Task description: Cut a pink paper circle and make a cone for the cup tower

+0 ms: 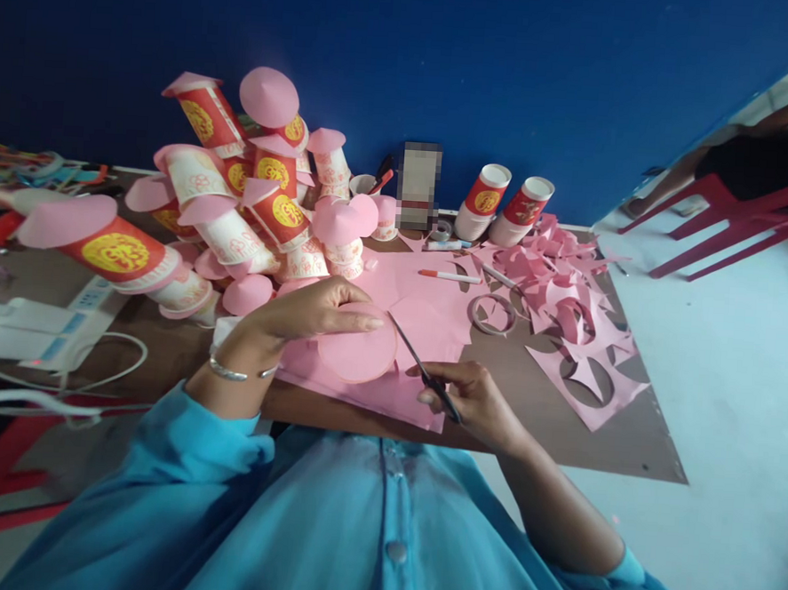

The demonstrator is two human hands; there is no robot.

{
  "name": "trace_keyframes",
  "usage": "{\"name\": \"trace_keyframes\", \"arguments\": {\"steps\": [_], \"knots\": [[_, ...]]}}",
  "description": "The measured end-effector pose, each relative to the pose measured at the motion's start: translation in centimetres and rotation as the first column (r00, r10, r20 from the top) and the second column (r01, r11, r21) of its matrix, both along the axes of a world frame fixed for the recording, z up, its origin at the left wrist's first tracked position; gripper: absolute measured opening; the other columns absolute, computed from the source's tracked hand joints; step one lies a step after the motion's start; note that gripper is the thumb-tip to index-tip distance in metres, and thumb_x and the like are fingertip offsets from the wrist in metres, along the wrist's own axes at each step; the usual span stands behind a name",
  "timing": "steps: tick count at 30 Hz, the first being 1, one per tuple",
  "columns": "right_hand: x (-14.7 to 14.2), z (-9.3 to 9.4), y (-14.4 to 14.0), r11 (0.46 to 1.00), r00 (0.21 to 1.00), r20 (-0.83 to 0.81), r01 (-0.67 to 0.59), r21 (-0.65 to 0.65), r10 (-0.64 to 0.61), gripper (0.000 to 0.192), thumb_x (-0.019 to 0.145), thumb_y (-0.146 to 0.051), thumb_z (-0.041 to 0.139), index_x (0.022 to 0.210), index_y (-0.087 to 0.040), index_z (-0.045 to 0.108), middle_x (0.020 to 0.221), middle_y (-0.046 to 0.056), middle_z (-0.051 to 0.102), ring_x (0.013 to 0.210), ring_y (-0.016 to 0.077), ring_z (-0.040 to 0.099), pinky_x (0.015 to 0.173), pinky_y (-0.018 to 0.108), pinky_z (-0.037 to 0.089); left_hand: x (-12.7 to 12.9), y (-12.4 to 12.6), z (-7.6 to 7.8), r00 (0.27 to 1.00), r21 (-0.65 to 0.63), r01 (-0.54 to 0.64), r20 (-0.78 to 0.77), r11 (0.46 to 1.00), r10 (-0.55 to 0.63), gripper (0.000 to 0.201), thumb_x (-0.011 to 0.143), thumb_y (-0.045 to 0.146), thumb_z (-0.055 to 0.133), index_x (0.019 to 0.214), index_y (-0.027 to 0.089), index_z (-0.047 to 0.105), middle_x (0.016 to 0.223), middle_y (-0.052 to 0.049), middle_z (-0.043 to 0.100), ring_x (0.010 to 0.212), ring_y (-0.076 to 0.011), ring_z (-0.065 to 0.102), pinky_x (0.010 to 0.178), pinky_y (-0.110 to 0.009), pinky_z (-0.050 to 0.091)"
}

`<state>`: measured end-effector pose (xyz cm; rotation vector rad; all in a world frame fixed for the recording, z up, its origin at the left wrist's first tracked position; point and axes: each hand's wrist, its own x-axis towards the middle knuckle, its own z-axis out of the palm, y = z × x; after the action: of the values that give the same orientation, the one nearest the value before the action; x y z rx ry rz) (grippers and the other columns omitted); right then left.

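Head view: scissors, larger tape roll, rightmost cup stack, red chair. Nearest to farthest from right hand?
From the right hand:
1. Scissors: held in it.
2. Larger tape roll: on table, just beyond.
3. Rightmost cup stack: back, near blue wall.
4. Red chair: off to the right.

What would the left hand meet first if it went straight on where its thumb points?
The left hand would probably meet the scissors first, near their tip, though depth is unclear.
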<state>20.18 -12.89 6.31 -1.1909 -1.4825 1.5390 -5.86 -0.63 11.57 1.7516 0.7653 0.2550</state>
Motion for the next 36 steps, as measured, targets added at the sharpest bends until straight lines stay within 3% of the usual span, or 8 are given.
{"name": "trace_keyframes", "arguments": {"steps": [6,10,14,19,25,31,36], "knots": [[0.07,-0.05,-0.15,1.0,1.0,-0.015,0.005,-0.013,-0.005,0.05,0.082,-0.053,0.081,0.107,-0.01,0.081,0.059,-0.001,0.058,0.055,0.0087,0.045,0.054,0.022,0.04,0.17,-0.23,0.01,0.991,0.059,-0.134,0.011,0.989,0.134,0.038,0.087,0.049,0.069,0.068,0.017,0.059,0.068,0.002,0.047,0.064,-0.0102,0.039,0.058,-0.022,0.035],[-0.03,-0.06,-0.05,1.0,1.0,-0.015,0.01,-0.007,-0.011,0.05,0.08,-0.052,0.083,0.108,-0.011,0.081,0.062,-0.001,0.06,0.055,0.0086,0.045,0.054,0.023,0.041,0.15,-0.2,-0.16,0.994,0.047,-0.105,-0.005,0.993,0.105,0.045,0.089,0.05,0.067,0.062,0.017,0.053,0.063,0.004,0.038,0.06,-0.0092,0.034,0.054,-0.023,0.029],[-0.16,0.03,0.09,1.0,1.0,-0.012,0.017,0.002,-0.017,0.053,0.079,-0.057,0.082,0.105,-0.011,0.081,0.063,-0.001,0.06,0.056,0.0088,0.044,0.054,0.023,0.04,0.08,-0.13,0.03,0.997,0.059,-0.08,-0.014,0.995,0.081,0.04,0.09,0.049,0.067,0.068,0.017,0.06,0.066,0.003,0.041,0.063,-0.0104,0.037,0.055,-0.023,0.029],[-0.14,0.07,0.1,1.0,1.0,-0.009,0.008,0.013,-0.008,0.052,0.081,-0.059,0.08,0.1,-0.011,0.081,0.061,-0.001,0.059,0.056,0.0088,0.043,0.054,0.023,0.04,0.01,-0.08,0.24,0.998,0.045,-0.066,-0.006,0.997,0.067,0.043,0.091,0.051,0.066,0.066,0.017,0.057,0.063,0.004,0.039,0.061,-0.0098,0.033,0.055,-0.023,0.029],[0.0,-0.09,-0.03,1.0,1.0,-0.01,0.003,-0.012,-0.003,0.053,0.081,-0.058,0.081,0.106,-0.012,0.081,0.062,0.0,0.06,0.057,0.0097,0.046,0.053,0.023,0.04,-0.05,0.02,0.06,0.995,0.06,-0.098,-0.002,0.993,0.098,0.036,0.089,0.049,0.067,0.072,0.016,0.065,0.063,0.004,0.042,0.061,-0.01,0.034,0.056,-0.023,0.029],[-0.23,0.11,0.13,1.0,1.0,-0.002,0.002,0.004,-0.002,0.049,0.081,-0.056,0.082,0.102,-0.012,0.081,0.063,-0.001,0.059,0.056,0.0085,0.043,0.054,0.022,0.04,-0.1,0.13,0.01,0.999,0.064,-0.038,-0.015,0.997,0.039,0.049,0.092,0.051,0.066,0.061,0.018,0.047,0.061,0.005,0.031,0.058,-0.009,0.027,0.052,-0.025,0.022],[-0.24,0.22,0.2,1.0,1.0,0.004,0.008,0.024,-0.008,0.051,0.08,-0.058,0.082,0.1,-0.011,0.081,0.063,-0.001,0.059,0.057,0.0084,0.042,0.053,0.022,0.039,-0.11,0.0,0.22,0.999,0.049,-0.032,-0.012,0.998,0.033,0.049,0.092,0.051,0.066,0.062,0.018,0.044,0.062,0.005,0.03,0.058,-0.0088,0.026,0.052,-0.025,0.021]]}}
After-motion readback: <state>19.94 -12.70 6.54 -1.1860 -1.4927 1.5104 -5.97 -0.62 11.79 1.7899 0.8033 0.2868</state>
